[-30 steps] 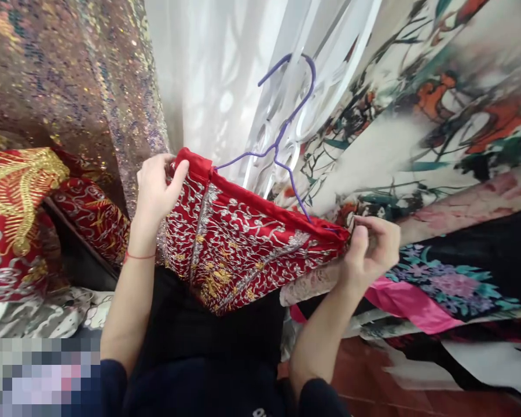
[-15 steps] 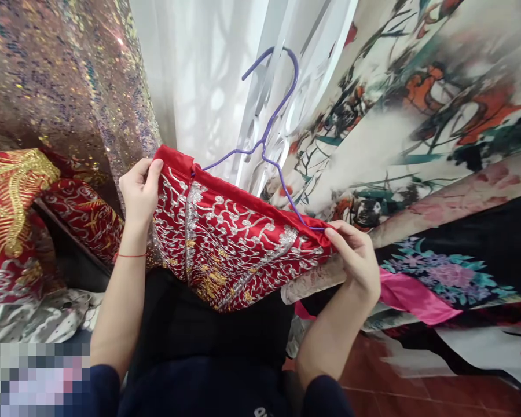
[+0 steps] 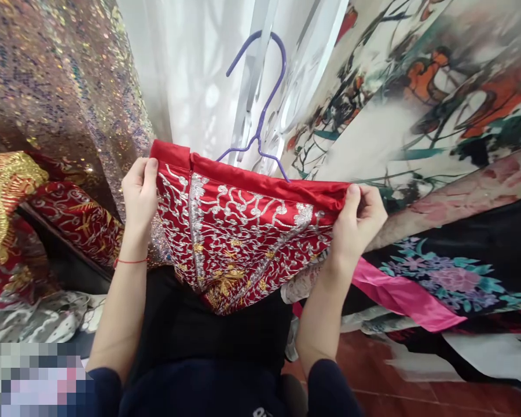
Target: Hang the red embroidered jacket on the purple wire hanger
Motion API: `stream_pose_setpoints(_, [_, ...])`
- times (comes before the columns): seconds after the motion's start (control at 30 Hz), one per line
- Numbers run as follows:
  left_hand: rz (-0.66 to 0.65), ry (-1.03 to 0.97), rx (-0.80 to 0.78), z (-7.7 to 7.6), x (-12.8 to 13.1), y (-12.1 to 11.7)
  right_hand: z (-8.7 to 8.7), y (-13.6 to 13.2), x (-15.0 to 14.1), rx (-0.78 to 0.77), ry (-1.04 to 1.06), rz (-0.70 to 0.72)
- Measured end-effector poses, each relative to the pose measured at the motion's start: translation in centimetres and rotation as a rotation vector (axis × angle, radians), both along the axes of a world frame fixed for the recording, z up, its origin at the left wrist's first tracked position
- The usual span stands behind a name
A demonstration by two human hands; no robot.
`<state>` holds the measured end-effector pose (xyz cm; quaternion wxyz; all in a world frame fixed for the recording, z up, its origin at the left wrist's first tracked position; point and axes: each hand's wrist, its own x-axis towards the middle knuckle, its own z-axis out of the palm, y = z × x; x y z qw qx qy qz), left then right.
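A red garment (image 3: 238,231) with silver and gold embroidery, probably a skirt, is stretched between my hands by its plain red waistband. My left hand (image 3: 139,188) pinches the band's left end, thumb in front. At the right end, my right hand (image 3: 360,217) is closed on the band, its thumb on top. A purple wire hanger (image 3: 260,124) rises behind the band, hook upward. Its lower arms are hidden inside or behind the cloth. The garment hangs to a point in front of my dark clothing.
A sequined cloth (image 3: 69,75) hangs at the left beside another red and gold garment (image 3: 8,208). White sheer fabric (image 3: 191,69) hangs behind the hanger. On the right are floral cloth (image 3: 373,133), a black flowered piece (image 3: 455,260), a pink ribbon (image 3: 412,295) and red floor tiles (image 3: 373,370).
My right hand has risen, and the right side of the waistband is higher and more level. The hanger sits a little further left, its right arm now covered by the band.
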<state>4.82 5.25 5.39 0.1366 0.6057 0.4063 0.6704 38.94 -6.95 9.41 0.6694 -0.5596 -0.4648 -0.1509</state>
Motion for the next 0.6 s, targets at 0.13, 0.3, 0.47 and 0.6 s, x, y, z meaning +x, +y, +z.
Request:
stream_pose_setpoints(0.13, [0.023,0.032,-0.051,-1.5,-0.7,1.2,0.2,0.5,-0.8,0.011,-0.031,-0.043])
stream_pose_setpoints(0.3, [-0.114,-0.095,-0.103,-3.2,-1.7,2.7,1.4,0.2,-1.0,-0.069,-0.148,0.014])
stream_pose_setpoints(0.47, [-0.112,-0.193,-0.124,-5.0,-2.1,3.2,2.1,0.6,-0.6,-0.23,-0.385,0.072])
stream_pose_setpoints(0.6, [-0.051,-0.141,-0.132,-5.0,-1.5,2.5,1.5,1.1,-0.8,-0.244,-0.323,0.032])
